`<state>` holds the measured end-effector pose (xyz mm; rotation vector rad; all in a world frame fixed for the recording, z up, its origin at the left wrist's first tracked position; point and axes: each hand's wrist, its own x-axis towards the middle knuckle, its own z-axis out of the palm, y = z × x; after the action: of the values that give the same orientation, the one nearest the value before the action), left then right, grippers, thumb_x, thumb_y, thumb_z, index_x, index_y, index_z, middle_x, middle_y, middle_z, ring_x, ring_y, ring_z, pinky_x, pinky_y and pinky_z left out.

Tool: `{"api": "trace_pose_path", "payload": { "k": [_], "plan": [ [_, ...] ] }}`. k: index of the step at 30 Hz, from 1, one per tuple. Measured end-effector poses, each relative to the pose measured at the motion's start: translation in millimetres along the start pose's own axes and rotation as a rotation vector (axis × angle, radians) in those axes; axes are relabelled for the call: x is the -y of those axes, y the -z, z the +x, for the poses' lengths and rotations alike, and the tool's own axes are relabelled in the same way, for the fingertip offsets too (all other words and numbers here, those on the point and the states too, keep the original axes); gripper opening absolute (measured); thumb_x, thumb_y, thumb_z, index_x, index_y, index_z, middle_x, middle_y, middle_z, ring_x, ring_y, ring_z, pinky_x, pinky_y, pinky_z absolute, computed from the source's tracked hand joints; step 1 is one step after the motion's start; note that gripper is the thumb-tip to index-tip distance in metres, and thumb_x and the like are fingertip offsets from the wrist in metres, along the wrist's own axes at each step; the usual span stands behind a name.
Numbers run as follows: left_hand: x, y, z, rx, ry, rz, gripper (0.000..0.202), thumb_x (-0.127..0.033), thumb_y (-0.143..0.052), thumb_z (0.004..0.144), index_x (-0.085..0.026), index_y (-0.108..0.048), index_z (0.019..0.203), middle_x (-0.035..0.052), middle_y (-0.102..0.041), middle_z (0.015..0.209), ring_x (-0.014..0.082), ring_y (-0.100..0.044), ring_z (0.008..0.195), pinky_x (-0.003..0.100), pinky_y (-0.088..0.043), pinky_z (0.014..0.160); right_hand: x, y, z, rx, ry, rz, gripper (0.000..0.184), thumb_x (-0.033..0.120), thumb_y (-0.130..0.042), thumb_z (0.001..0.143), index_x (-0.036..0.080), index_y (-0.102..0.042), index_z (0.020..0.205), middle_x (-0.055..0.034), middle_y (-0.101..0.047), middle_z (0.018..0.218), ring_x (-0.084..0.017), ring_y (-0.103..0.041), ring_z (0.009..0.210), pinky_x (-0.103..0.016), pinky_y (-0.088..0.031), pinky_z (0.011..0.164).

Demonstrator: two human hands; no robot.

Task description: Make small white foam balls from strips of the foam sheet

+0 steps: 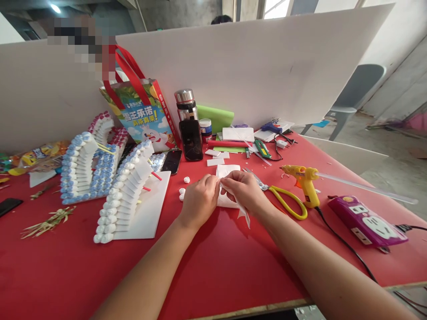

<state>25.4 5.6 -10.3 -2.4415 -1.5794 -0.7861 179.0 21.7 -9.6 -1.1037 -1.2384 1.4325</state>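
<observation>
Both of my hands meet over the middle of the red table (216, 266). My left hand (199, 200) and my right hand (245, 190) are closed, pinching a piece of white tissue paper (227, 171) between their fingertips. The paper spreads out behind the hands and a strip of it hangs below my right wrist. Small white paper balls (183, 193) lie just left of my left hand. Yellow-handled scissors (287, 200) rest right beside my right hand.
A yellow glue gun (305, 180) and a purple power strip (367, 222) sit at the right. A white stepped model (128, 200) and a blue-tipped one (86, 164) stand at the left. A phone (191, 140), flask (185, 104), bag (143, 113) and foam scraps line the white partition.
</observation>
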Motion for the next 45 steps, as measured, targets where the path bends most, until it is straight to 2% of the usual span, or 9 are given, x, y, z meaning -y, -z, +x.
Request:
{"api": "trace_pose_path", "payload": {
  "k": [4,11,17,20,23,33,36,39,45],
  "plan": [
    [0,-0.7,-1,0.025,-0.050,0.039,0.027,-0.019,-0.035,0.101,-0.018,-0.059,0.088,0.0084,-0.065,0.081,0.0206,-0.060,0.070,0.031,-0.036,0.062,5,-1,-2,0.007,-0.003,0.096,0.018,0.029,-0.068,0.075,0.016,-0.059,0.066,-0.0009,-0.062,0.057,-0.008,-0.043,0.045,-0.023,-0.030,0.044],
    [3,-4.8,-5,0.007,-0.171,-0.037,0.036,-0.010,-0.036,0.098,-0.011,-0.055,0.128,0.0131,-0.071,0.101,0.0235,-0.069,0.087,0.032,-0.050,0.072,8,4,-1,0.007,-0.031,0.136,0.020,0.031,-0.070,0.074,0.015,-0.060,0.068,-0.0037,-0.067,0.062,-0.008,-0.045,0.042,-0.023,-0.029,0.042],
    [-3,0.1,-3,-0.065,-0.083,-0.353,0.031,-0.020,-0.046,0.098,-0.013,-0.064,0.123,0.0115,-0.072,0.101,0.0215,-0.069,0.087,0.032,-0.053,0.077,6,5,1,-0.014,0.014,0.085,0.013,0.022,-0.061,0.074,0.016,-0.057,0.063,-0.0013,-0.064,0.058,-0.008,-0.046,0.041,-0.023,-0.032,0.042],
    [-6,6.1,-1,-0.025,0.130,-0.679,0.031,-0.029,-0.046,0.101,-0.015,-0.071,0.113,0.0040,-0.066,0.077,0.0140,-0.061,0.064,0.026,-0.050,0.062,6,4,0,-0.010,0.101,-0.015,0.015,0.024,-0.061,0.078,0.016,-0.059,0.065,-0.0006,-0.063,0.058,-0.008,-0.047,0.042,-0.023,-0.035,0.043],
    [-4,8.7,2,0.007,0.263,-0.863,0.031,-0.036,-0.052,0.099,-0.016,-0.074,0.109,0.0014,-0.061,0.075,0.0104,-0.055,0.057,0.023,-0.046,0.056,7,4,-2,0.025,0.166,-0.100,0.018,0.028,-0.061,0.083,0.016,-0.061,0.070,0.0004,-0.063,0.058,-0.009,-0.050,0.044,-0.023,-0.038,0.045],
    [-2,6.0,1,-0.058,0.204,-0.743,0.024,-0.028,-0.056,0.096,-0.017,-0.074,0.107,0.0056,-0.071,0.094,0.0108,-0.063,0.066,0.022,-0.050,0.064,3,2,-5,0.015,0.280,-0.314,0.026,0.032,-0.059,0.092,0.017,-0.064,0.073,0.0022,-0.061,0.051,-0.009,-0.054,0.045,-0.020,-0.040,0.048],
    [-3,6.6,0,-0.097,0.178,-0.659,0.022,-0.026,-0.056,0.096,-0.017,-0.075,0.105,0.0054,-0.073,0.092,0.0129,-0.066,0.070,0.024,-0.051,0.069,6,1,-5,0.025,0.183,-0.197,0.027,0.035,-0.063,0.091,0.016,-0.063,0.073,-0.0008,-0.064,0.055,-0.013,-0.061,0.049,-0.022,-0.045,0.048],
    [-3,8.6,0,-0.106,0.220,-0.683,0.021,-0.028,-0.058,0.095,-0.017,-0.075,0.103,0.0055,-0.075,0.093,0.0158,-0.069,0.079,0.025,-0.052,0.072,10,5,-2,0.084,-0.109,0.133,0.026,0.040,-0.059,0.094,0.016,-0.061,0.083,-0.0059,-0.070,0.065,-0.019,-0.067,0.054,-0.030,-0.054,0.053],
    [3,10.2,2,-0.005,0.313,-0.799,0.025,-0.036,-0.059,0.094,-0.018,-0.073,0.103,0.0045,-0.074,0.089,0.0162,-0.068,0.078,0.026,-0.054,0.072,6,17,5,0.385,-0.403,0.574,0.022,0.023,-0.047,0.099,0.010,-0.064,0.096,-0.0147,-0.072,0.081,-0.022,-0.072,0.070,-0.038,-0.061,0.071]
  ]
}}
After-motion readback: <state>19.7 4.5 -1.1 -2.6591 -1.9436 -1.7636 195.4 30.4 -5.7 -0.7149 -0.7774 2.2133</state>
